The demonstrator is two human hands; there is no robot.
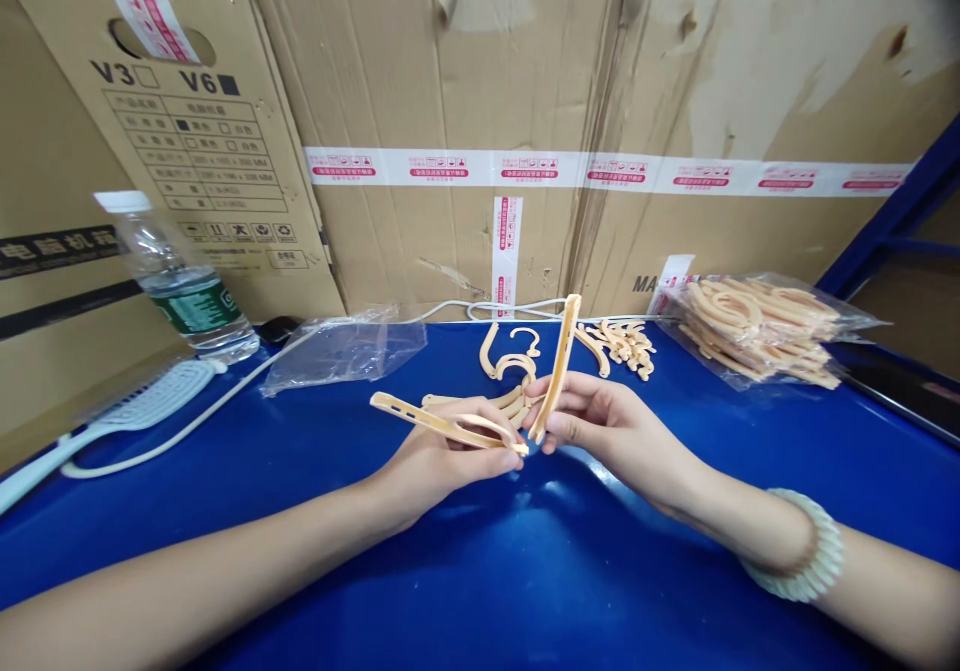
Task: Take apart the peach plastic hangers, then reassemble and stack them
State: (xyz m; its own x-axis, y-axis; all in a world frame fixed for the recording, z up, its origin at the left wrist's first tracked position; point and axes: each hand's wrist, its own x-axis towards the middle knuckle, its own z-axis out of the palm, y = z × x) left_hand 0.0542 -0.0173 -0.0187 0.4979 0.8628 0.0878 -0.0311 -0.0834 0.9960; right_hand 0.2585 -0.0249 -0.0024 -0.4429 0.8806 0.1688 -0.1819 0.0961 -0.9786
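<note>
My left hand (pixel 442 461) is closed on a long cream plastic strip (pixel 420 417) that points left and slightly up. My right hand (pixel 600 421) pinches a second cream strip (pixel 559 361) held nearly upright. The lower ends of the two strips meet between my fingertips, just above the blue table (pixel 480 571). Behind my hands lie loose cream curved pieces (pixel 510 356) and a small heap of hook-shaped parts (pixel 622 341). A pale beaded bracelet (pixel 806 551) sits on my right wrist.
A clear bag of cream parts (pixel 757 326) lies at the right rear. An empty clear bag (pixel 337 351), a water bottle (pixel 180 281), a white comb (pixel 142 406) and a white cable (pixel 225 401) are on the left. Cardboard boxes (pixel 525 101) wall off the back.
</note>
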